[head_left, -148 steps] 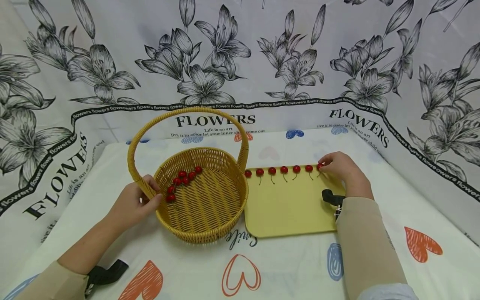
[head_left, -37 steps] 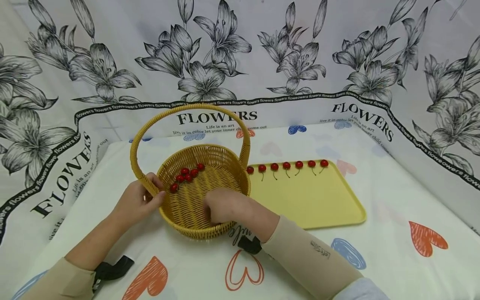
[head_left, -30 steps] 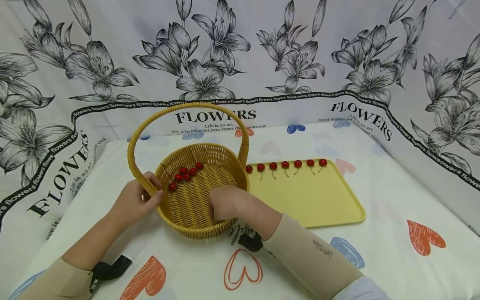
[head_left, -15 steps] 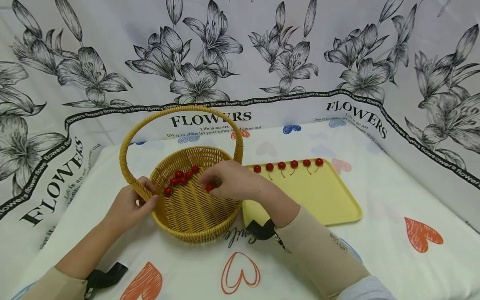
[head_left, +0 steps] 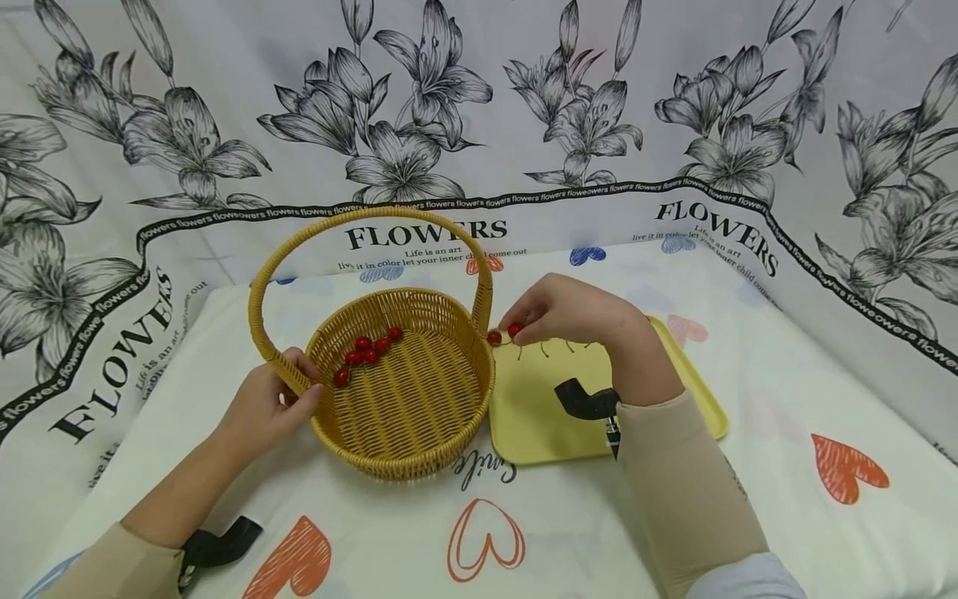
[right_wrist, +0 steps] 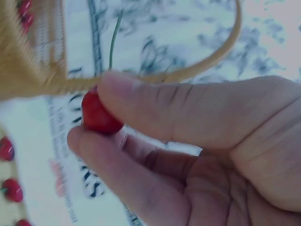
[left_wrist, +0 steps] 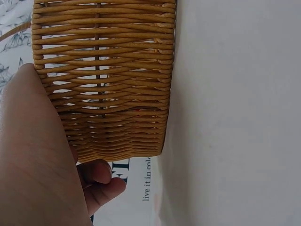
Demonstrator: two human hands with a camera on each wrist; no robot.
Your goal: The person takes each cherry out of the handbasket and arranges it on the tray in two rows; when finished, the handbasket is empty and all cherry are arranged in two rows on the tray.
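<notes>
My left hand [head_left: 265, 409] grips the yellow wicker basket [head_left: 407, 462] at the left foot of its handle, thumb on the rim. Several red cherries [head_left: 371, 356] lie inside along the back left. My right hand [head_left: 572, 314] is above the left end of the yellow tray [head_left: 539, 428], pinching a red cherry [right_wrist: 101, 113] between thumb and finger. In the right wrist view its green stem points up. One cherry [head_left: 494, 338] sits at the tray's left corner; my hand hides most of the row along the far edge. The left wrist view shows my left hand against the basket's woven side.
The basket's right side stands against the tray's left edge. Its tall arched handle [head_left: 374, 212] rises over the bowl. A white cloth [head_left: 404, 541] printed with hearts covers the table, and a flower-printed curtain [head_left: 419, 100] hangs behind.
My right hand has gone from inside the basket to over the tray's left end, carrying a cherry. The basket holds one cherry fewer than at first. My left hand has kept its grip.
</notes>
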